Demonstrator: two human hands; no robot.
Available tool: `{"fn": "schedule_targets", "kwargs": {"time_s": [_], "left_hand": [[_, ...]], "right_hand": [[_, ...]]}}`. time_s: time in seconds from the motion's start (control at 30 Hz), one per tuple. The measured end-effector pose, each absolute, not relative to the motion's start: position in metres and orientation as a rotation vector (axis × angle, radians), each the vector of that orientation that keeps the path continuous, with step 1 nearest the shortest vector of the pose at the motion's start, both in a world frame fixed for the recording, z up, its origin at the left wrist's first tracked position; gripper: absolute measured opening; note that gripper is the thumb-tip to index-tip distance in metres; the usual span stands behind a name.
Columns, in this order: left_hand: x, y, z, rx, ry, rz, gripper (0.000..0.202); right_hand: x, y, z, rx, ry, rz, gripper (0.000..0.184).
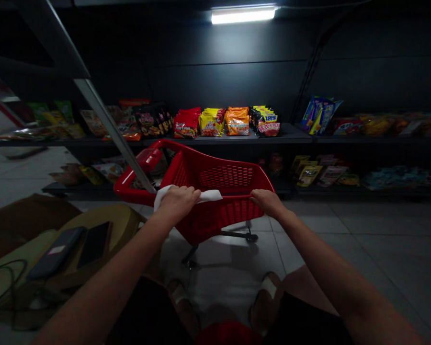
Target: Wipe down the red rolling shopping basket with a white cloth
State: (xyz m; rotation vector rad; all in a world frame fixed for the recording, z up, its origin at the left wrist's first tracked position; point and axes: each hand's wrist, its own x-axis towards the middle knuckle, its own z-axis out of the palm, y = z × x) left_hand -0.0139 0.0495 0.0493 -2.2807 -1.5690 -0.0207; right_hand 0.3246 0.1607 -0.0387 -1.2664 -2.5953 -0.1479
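A red plastic shopping cart [226,175] stands side-on in front of me, its handle [127,184] to the left. My left hand [179,201] is closed over a white cloth [211,195] and presses it round the near rim of the basket. The cloth sticks out on both sides of the fingers. Farther right, my right hand [267,201] grips the same rim near the basket's corner. The inside of the basket shows only in part.
A shelf [290,132] behind the cart carries bagged instant noodles [237,120] and snack packets. At left, a round stool-like surface [129,220] holds a phone [94,244], a dark flat case [57,251] and cables. A metal pole [107,120] slants down towards the cart.
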Motion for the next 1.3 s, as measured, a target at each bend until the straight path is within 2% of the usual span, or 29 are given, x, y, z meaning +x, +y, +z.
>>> {"fn": "schedule_targets", "kwargs": {"time_s": [0.1,0.23,0.3,0.4,0.5,0.6,0.7,0.83,0.9,1.0,1.13,1.3], "left_hand": [[0.018,0.062,0.032,-2.378,-1.526,-0.027,0.019],[0.077,0.071,0.004,-2.435,-1.515,-0.131,0.023],[0.091,0.066,-0.006,-2.405,-1.551,-0.170,0.028],[0.087,0.049,-0.016,-2.415,-1.517,-0.236,0.044],[0.070,0.031,-0.022,-2.501,-1.364,-0.292,0.059],[0.051,0.013,-0.018,-2.589,-1.294,-0.291,0.059],[0.023,-0.003,-0.001,-2.624,-1.339,-0.298,0.037],[-0.023,-0.017,0.033,-2.285,-1.595,-0.349,0.028],[-0.039,-0.017,0.046,-2.108,-1.746,-0.262,0.032],[-0.039,-0.010,0.053,-2.049,-1.831,-0.138,0.049],[-0.007,0.006,0.046,-2.100,-1.831,-0.190,0.060],[0.024,0.024,0.039,-2.302,-1.799,-0.142,0.057]], "right_hand": [[0.306,0.142,-0.044,-1.309,-2.567,-0.195,0.021],[0.282,0.124,-0.044,-1.256,-2.574,-0.100,0.016],[0.279,0.123,-0.040,-1.223,-2.544,0.032,0.023],[0.277,0.130,-0.029,-1.072,-2.399,0.363,0.043],[0.260,0.131,-0.016,-0.842,-2.025,0.533,0.046],[0.226,0.116,-0.013,-0.735,-1.934,0.440,0.039],[0.193,0.095,-0.022,-0.706,-2.296,0.294,0.034],[0.184,0.090,-0.029,-0.994,-2.468,0.052,0.034],[0.194,0.100,-0.024,-1.055,-2.516,0.056,0.035],[0.214,0.116,-0.015,-1.132,-2.564,0.058,0.040],[0.216,0.115,-0.012,-1.269,-2.399,0.058,0.043],[0.185,0.101,-0.016,-1.018,-2.232,0.377,0.026]]}}
